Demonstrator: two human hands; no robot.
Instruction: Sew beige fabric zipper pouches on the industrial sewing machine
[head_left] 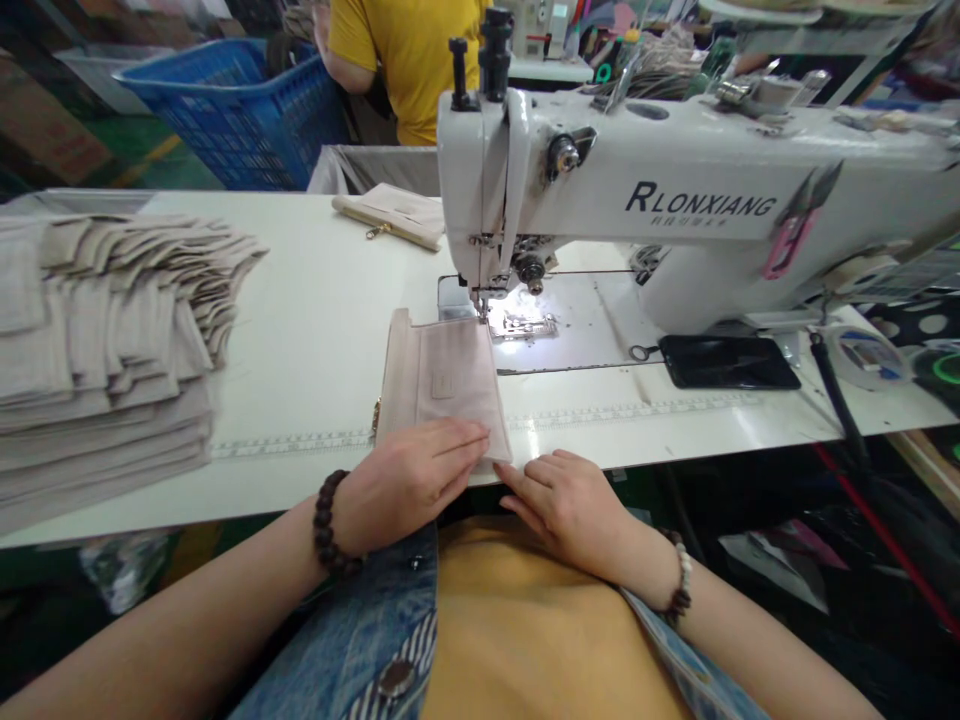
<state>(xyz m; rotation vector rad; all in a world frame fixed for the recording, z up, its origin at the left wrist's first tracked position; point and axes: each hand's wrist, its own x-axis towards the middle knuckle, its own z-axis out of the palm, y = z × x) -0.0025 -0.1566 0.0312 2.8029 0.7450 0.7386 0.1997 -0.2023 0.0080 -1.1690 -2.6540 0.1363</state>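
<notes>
A light beige fabric piece (457, 370) with a small label and a metal zipper pull at its left edge lies flat on the white table, its far right corner under the needle area of the sewing machine (486, 300). My left hand (420, 470) rests palm down on its near part, fingers stretched out and side by side. At the near right corner of the fabric is my right hand (562, 500), its index fingertip at the corner and its thumb apart below; whether it pinches the edge is hard to see.
Stacked beige pieces (112, 330) fill the table's left. Another zippered piece (394, 212) lies behind. A black phone (729, 362) sits right, pink snips (795, 225) hang on the machine. Beyond are a blue basket (247, 110) and a person in yellow (420, 60).
</notes>
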